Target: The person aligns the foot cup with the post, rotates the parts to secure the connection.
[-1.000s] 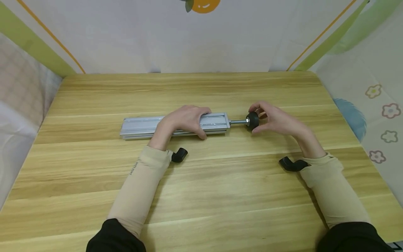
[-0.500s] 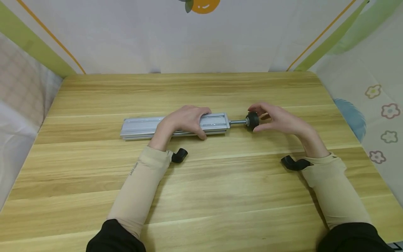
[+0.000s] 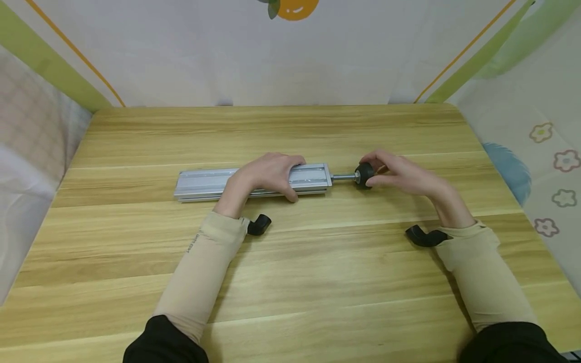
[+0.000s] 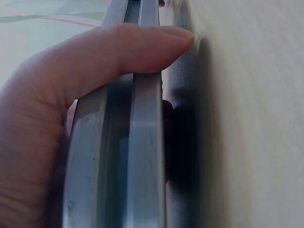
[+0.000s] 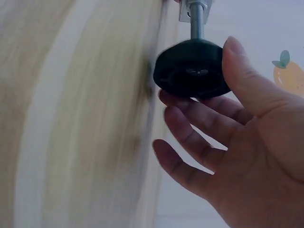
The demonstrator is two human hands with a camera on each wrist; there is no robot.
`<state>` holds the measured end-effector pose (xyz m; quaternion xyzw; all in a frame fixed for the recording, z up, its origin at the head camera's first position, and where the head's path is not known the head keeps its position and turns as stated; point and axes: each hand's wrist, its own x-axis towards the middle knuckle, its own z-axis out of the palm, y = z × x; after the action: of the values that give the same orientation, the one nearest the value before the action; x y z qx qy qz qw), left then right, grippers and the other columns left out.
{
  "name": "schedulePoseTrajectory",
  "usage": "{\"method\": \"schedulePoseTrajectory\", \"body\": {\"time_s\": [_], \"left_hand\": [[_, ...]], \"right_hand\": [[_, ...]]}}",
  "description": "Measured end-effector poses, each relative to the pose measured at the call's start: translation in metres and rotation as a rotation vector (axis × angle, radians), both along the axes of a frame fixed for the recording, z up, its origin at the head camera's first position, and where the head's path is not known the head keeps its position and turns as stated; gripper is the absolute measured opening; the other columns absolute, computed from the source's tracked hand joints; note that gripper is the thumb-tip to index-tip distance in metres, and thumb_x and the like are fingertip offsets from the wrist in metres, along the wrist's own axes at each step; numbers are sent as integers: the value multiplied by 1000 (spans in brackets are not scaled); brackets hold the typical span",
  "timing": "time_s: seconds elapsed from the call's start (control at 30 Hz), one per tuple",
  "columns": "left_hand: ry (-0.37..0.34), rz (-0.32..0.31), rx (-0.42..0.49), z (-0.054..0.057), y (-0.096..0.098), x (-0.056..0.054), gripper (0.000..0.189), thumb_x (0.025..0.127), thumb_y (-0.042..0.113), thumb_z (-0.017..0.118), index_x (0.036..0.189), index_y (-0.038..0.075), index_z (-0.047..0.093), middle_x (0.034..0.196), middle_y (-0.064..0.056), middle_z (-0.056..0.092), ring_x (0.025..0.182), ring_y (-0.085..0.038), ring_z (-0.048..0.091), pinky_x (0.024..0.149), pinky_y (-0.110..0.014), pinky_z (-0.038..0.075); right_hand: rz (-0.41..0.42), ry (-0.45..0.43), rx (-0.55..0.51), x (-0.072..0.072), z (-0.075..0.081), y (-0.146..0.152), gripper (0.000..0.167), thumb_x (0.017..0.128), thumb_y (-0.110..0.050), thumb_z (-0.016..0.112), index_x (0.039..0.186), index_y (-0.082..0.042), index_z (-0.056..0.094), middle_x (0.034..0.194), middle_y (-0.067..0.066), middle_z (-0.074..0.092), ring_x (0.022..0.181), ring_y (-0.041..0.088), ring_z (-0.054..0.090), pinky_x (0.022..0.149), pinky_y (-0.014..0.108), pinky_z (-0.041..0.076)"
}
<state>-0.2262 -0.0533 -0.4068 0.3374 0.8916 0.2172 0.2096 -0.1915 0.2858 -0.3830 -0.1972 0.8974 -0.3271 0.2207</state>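
Observation:
A silver aluminium extrusion [image 3: 204,182] lies lengthwise on the wooden table in the head view. From its right end sticks a threaded rod [image 3: 343,177] carrying a black levelling foot [image 3: 363,175]. My left hand [image 3: 272,172] grips the bar from above near its right half; the left wrist view has the thumb [image 4: 152,47] across its slotted side. At the other end, my right hand [image 3: 404,174] pinches the levelling foot by its rim. In the right wrist view the thumb [image 5: 237,66] presses the rim of the round base, with fingers curled beneath it.
The wooden table [image 3: 317,282] reaches to a white printed curtain [image 3: 317,60] at the back, with more cloth at both sides. A black curved piece sticks out from each sleeve cuff, one by the left wrist [image 3: 259,225] and one by the right [image 3: 424,236].
My right thumb and fingers have opened slightly off the levelling foot, then closed in on its rim again. The left hand and the extrusion have stayed in place.

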Motion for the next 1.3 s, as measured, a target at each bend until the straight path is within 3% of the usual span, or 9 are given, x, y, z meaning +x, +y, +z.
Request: {"method": "schedulePoseTrajectory", "body": {"time_s": [0.13,0.3,0.4,0.53,0.7,0.83,0.97,1.13,1.3], "left_hand": [[5,-4,-3,1,0,0,70,65,34,81,130,21,58,106,1,68,92,-20,60,82,-34,48],[7,-7,-7,1,0,0,71,65,34,81,130,20,58,106,1,68,92,-20,60,83,-34,48],[6,-9,-5,1,0,0,71,65,34,81,130,20,58,106,1,68,92,-20,60,83,-34,48],[8,-10,-4,1,1,0,71,65,35,81,131,19,58,107,0,68,92,-20,60,83,-34,48],[11,-14,-5,1,2,1,72,66,35,81,132,19,58,107,0,68,92,-20,60,83,-34,48],[10,-19,-4,1,2,1,72,66,34,82,132,19,58,107,0,68,92,-20,60,83,-34,48],[7,-18,-8,2,2,1,73,67,34,82,134,19,58,108,0,68,93,-20,60,84,-34,48],[3,-18,-11,1,2,1,73,67,34,82,134,18,57,109,0,68,94,-20,60,85,-35,48],[0,-17,-12,0,3,1,72,67,34,82,134,19,57,109,0,68,93,-20,60,85,-35,48]], "right_hand": [[27,0,29,-1,1,2,49,103,-19,61,148,-4,47,129,17,66,118,28,63,96,38,51],[-2,-38,11,-2,0,-1,65,91,-16,77,147,-5,45,138,18,58,125,36,59,105,54,48],[-34,-54,-10,-2,-1,-3,74,82,-13,86,143,-4,46,137,17,56,124,36,58,106,54,48],[-60,-39,-38,-1,-3,-3,70,80,-10,87,138,-3,48,128,16,59,118,29,59,106,51,49],[-48,-6,-29,0,-4,4,57,88,-11,79,138,-4,51,120,15,64,112,23,61,101,42,51],[-11,-11,8,1,-4,8,51,97,-18,69,143,-6,51,123,16,66,113,25,63,92,28,52],[20,-20,32,0,-3,10,48,103,-22,62,146,-5,50,128,16,65,116,28,63,88,23,51],[34,-26,37,0,-3,10,44,105,-19,56,145,-2,49,133,17,58,121,29,58,90,26,48],[36,-53,56,0,-3,11,47,108,-22,51,149,-2,45,138,17,52,122,30,55,96,38,47]]}}
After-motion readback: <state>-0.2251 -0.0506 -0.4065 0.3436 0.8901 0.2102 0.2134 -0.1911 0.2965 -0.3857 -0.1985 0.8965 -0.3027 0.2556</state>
